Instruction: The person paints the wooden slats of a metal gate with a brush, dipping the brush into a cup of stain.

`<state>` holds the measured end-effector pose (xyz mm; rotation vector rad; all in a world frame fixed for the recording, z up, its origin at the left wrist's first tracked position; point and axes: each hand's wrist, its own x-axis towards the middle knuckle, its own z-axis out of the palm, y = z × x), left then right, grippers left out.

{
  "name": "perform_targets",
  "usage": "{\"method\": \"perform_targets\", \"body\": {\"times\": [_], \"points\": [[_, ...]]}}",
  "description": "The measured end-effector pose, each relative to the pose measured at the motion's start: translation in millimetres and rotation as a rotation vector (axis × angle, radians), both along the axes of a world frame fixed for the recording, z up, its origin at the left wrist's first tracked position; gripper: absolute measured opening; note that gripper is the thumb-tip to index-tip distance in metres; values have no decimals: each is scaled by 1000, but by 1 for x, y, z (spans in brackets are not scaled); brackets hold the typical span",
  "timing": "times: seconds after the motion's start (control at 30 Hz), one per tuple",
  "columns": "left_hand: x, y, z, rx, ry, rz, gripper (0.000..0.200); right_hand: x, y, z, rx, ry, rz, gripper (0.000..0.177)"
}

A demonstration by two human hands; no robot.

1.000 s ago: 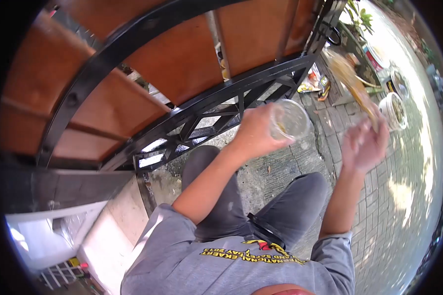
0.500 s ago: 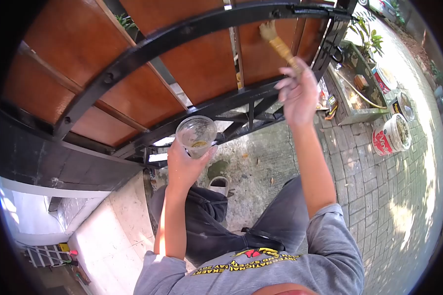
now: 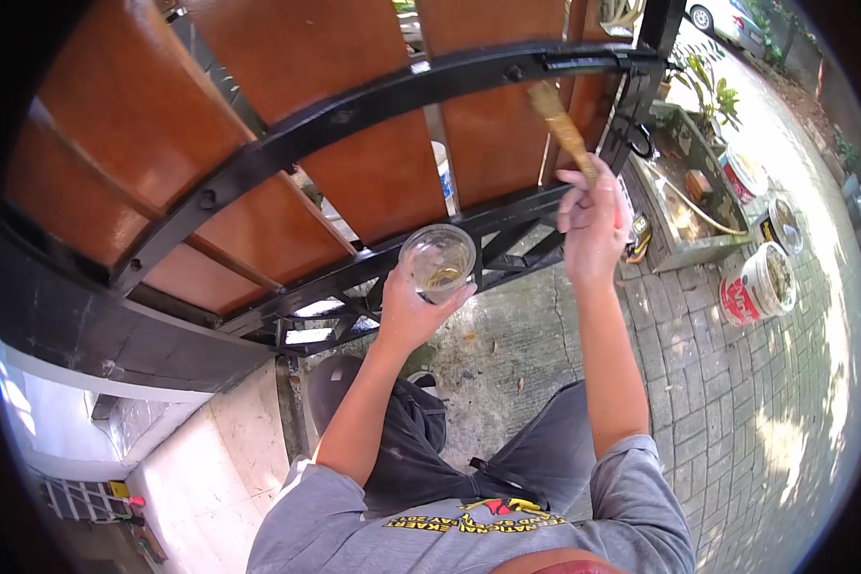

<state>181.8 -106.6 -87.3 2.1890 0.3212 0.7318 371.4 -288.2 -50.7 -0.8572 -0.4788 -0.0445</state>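
Observation:
My left hand (image 3: 413,314) is wrapped round a clear plastic cup (image 3: 437,256), with a little yellowish liquid at its bottom. In my right hand (image 3: 593,222) is a paintbrush (image 3: 566,134), gripped by its yellowish handle. The brush points up and away from me, its bristles overlapping a reddish-brown wooden panel (image 3: 496,143) just below the curved black metal bar (image 3: 354,113) of a gate. The cup is close in front of the gate's lower black rail. Several such glossy panels stand side by side with narrow gaps.
On the right, a planter box (image 3: 694,234) stands near the gate's end. Beside it on the paving (image 3: 708,402) are a red and white paint bucket (image 3: 758,285) and other tubs. A ladder (image 3: 81,499) lies at lower left.
The cup in my left hand has shifted right, nearer the brush. My right hand has come slightly lower and right, and the bristles have moved right along the panel. The view has tilted a little.

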Motion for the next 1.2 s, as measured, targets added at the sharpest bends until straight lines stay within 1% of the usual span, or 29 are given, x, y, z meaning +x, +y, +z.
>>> {"method": "perform_targets", "body": {"times": [0.03,0.07,0.13,0.23,0.27,0.33,0.37,0.4,0.47,0.53,0.6,0.63,0.7,0.73,0.8,0.83,0.87,0.93,1.0,1.03,1.07,1.13,1.2], "points": [[5,-2,-5,55,53,13,64,-12,5,-1,-49,3,27,45],[3,-8,-10,3,77,-2,65,-26,13,-1,-119,-10,50,42],[4,-13,-9,-73,88,-27,67,-52,30,-2,-300,-160,56,39],[-3,-14,-15,37,93,3,69,-58,33,-6,-237,-103,15,41],[-5,-11,-19,76,83,22,69,-52,29,-6,-170,-63,-14,39],[-13,-7,-21,30,113,49,70,-41,21,0,-49,22,-89,42],[-17,-8,-17,21,112,62,70,-35,18,4,-38,1,-134,45],[-20,-10,-16,9,108,79,71,-30,18,7,42,56,-124,46],[-26,-8,-20,23,79,90,70,-25,27,4,84,46,-83,47],[-28,-4,-25,72,40,101,70,-42,44,7,63,72,14,46],[-31,-5,-26,147,7,112,70,-59,63,1,32,28,111,42],[-30,-6,-25,101,-2,96,70,-68,69,1,7,12,99,42],[-26,-12,-21,28,0,139,70,-69,69,2,-38,-28,81,41],[-23,-15,-19,-12,0,159,70,-65,62,4,-9,-6,51,42],[-18,-21,-15,-33,-13,117,71,-53,48,11,48,33,-11,42],[-16,-24,-14,-47,-19,98,71,-45,44,14,140,73,-78,44],[-14,-24,-15,4,-10,85,71,-35,41,13,183,113,-152,45],[-10,-22,-22,104,18,57,72,-34,43,15,197,140,-155,45],[-5,-22,-25,98,4,74,73,-51,52,14,87,77,-70,46],[-2,-23,-24,97,-4,87,73,-62,59,12,86,78,5,45],[0,-22,-22,36,-17,93,73,-70,65,8,33,52,43,45],[2,-20,-13,-76,-39,104,74,-76,70,3,18,7,166,45],[1,-12,-21,-51,-63,162,73,-76,70,4,37,14,120,45]]}}
